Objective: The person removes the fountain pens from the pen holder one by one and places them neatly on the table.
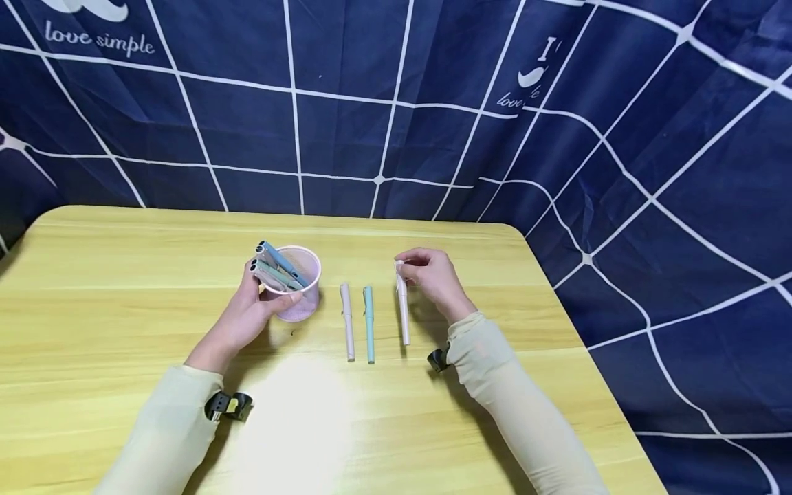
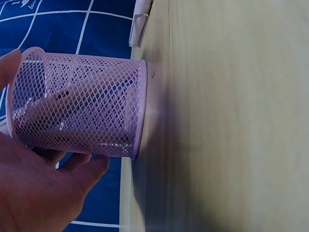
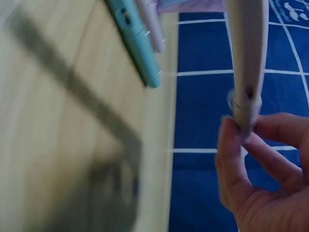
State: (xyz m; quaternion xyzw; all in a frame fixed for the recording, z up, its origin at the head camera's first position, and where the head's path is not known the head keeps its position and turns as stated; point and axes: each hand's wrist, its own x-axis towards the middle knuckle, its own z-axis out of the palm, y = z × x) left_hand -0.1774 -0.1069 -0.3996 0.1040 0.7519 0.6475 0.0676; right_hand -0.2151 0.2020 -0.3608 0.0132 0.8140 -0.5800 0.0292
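My left hand (image 1: 247, 313) grips a pink mesh pen cup (image 2: 82, 104) by its side, thumb near the rim. Several pens (image 1: 281, 265), blue, green and pale, lean inside the cup with their ends over the left rim. In my right hand (image 1: 435, 278) a pale pink pen (image 1: 403, 313) is pinched at its far end, its other end pointing toward me. The right wrist view shows that pen (image 3: 248, 53) close up, between fingertips and thumb. Between the hands, a lilac pen (image 1: 348, 323) and a teal pen (image 1: 369, 324) lie side by side on the table.
The light wood table (image 1: 124, 289) ends at a dark blue curtain (image 1: 346, 130) with white grid lines, behind and to the right. A bright light reflection shows on the near part of the tabletop. Dark straps with small devices (image 1: 229, 405) sit on both wrists.
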